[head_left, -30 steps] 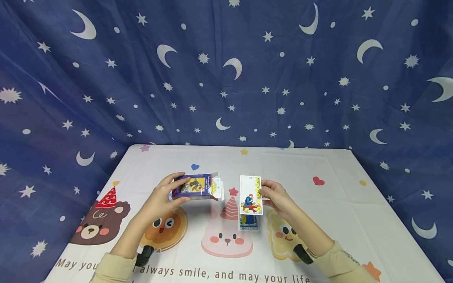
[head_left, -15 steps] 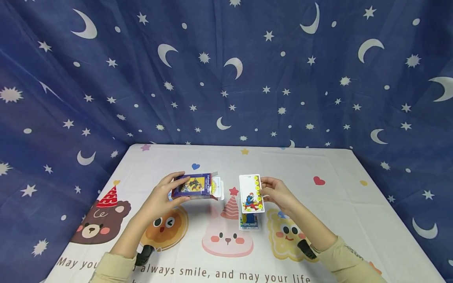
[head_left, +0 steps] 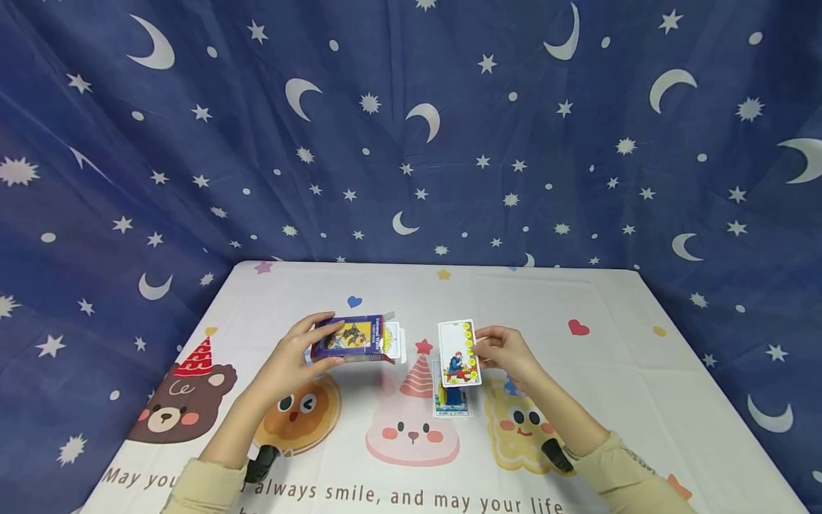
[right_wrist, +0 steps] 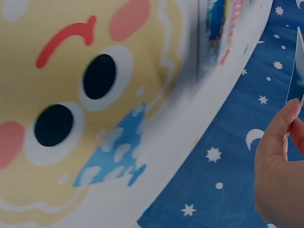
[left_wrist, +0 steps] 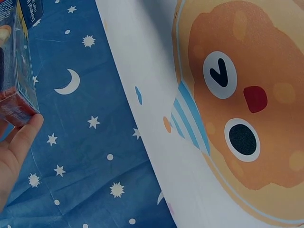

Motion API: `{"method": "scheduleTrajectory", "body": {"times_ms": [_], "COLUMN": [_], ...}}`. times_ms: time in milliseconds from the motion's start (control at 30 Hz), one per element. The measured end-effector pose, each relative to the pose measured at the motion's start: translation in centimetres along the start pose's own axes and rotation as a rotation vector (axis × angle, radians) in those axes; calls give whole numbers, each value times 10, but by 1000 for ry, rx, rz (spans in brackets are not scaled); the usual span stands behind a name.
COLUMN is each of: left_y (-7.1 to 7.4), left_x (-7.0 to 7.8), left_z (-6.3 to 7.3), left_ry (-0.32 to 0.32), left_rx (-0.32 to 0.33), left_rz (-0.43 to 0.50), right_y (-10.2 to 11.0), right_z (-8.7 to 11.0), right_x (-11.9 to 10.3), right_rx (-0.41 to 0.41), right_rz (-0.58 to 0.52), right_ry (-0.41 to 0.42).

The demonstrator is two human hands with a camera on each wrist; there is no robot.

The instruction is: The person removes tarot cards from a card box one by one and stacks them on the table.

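In the head view my left hand (head_left: 297, 357) grips a dark blue tarot card box (head_left: 349, 337) by its long sides, thumb below and fingers above. The box's open end faces right, and a few cards (head_left: 392, 341) stick out of it. My right hand (head_left: 507, 351) pinches a tarot card (head_left: 457, 353) at its right edge, with a seated figure and yellow coins on its face. Below that card lies another card (head_left: 452, 403), partly covered by it in this view. In the right wrist view the pinched card (right_wrist: 298, 71) shows edge-on between thumb and finger.
A white tablecloth (head_left: 546, 300) with printed cartoon figures covers the table. Behind it hangs a dark blue curtain (head_left: 359, 178) with moons and stars. A black wrist strap piece (head_left: 262, 464) shows near the left sleeve.
My right hand has shifted slightly right with its card, which now tilts a little. More of the card underneath shows. My left hand and the box stay in place.
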State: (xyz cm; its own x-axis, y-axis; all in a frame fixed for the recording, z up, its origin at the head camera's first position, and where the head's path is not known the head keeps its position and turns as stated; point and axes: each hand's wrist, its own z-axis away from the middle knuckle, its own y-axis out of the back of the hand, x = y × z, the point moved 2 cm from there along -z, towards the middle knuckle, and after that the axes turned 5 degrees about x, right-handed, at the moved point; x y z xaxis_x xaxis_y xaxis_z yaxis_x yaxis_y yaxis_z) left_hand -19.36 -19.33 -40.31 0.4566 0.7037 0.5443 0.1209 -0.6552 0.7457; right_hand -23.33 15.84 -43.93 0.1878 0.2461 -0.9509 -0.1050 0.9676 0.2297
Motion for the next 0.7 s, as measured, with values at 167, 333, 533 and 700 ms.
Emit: {"method": "scheduleTrajectory", "body": {"times_ms": [167, 333, 533, 700], "left_y": [-1, -1, 0, 0], "left_x": [0, 0, -1, -2], "left_z": [0, 0, 0, 1], "left_ry": [-5, -4, -3, -1], "left_rx": [-2, -5, -5, -4], "left_rz": [-1, 2, 3, 0], "right_y": [1, -3, -8, -14], "right_z": [0, 0, -3, -4], "right_x": [11, 21, 32, 39], "right_rx": [-11, -43, -38, -50], "right_rz": [3, 33, 61, 42], "right_ry": [-25, -22, -40, -78]}}
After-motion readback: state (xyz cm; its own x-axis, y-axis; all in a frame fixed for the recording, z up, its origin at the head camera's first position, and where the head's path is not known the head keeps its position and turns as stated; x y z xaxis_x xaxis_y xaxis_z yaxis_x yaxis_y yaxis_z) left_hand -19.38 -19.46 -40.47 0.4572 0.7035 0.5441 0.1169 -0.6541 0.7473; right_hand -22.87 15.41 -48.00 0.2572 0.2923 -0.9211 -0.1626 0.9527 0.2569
